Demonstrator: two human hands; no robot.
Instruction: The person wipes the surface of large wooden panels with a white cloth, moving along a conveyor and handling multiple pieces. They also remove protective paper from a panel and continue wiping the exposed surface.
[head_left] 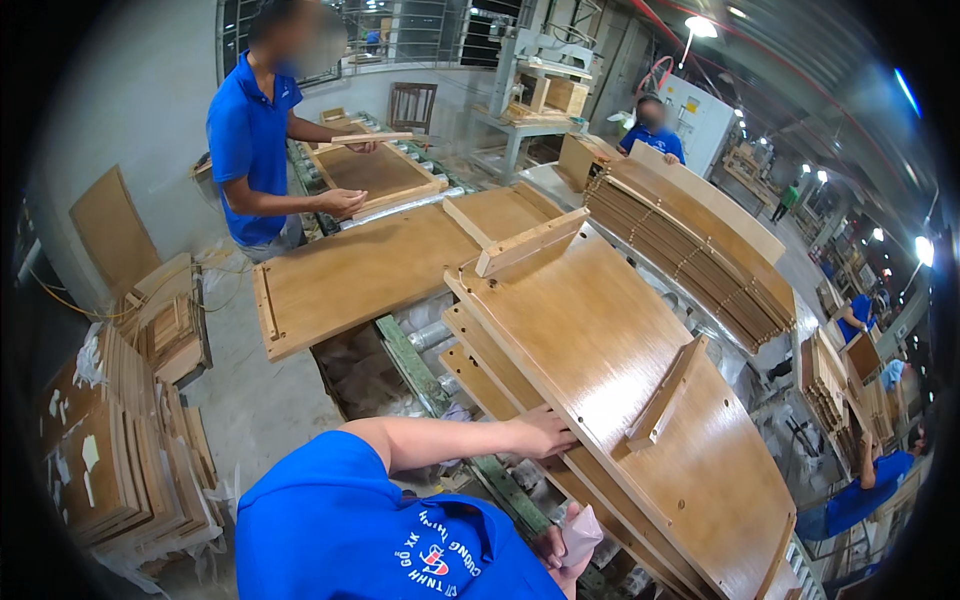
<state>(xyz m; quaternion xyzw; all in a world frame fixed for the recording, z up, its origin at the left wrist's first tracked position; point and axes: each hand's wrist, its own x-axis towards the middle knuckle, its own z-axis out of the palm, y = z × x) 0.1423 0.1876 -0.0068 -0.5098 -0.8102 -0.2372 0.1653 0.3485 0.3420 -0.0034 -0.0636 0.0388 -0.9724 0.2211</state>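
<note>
My left hand (545, 432) reaches across to the near edge of a varnished wooden panel (560, 340), its fingers curled at the edge and the tips partly hidden. This panel lies on top of a stack of similar panels (470, 380), with wooden battens (668, 395) fixed or lying on its face. Low in the picture, close to my body, my right hand (562, 568) is closed around a soft-looking, pale pink, pointed thing (581, 535). What kind it is cannot be made out. Beside it runs the stack's lower edge.
Green-framed roller conveyors (405, 365) run under the panels. Another long panel (370, 270) lies behind, where a co-worker (250, 150) handles a wooden frame (380, 175). Stacked boards (130, 450) stand at left; more panels (690, 250) stand at right, near another person (652, 135).
</note>
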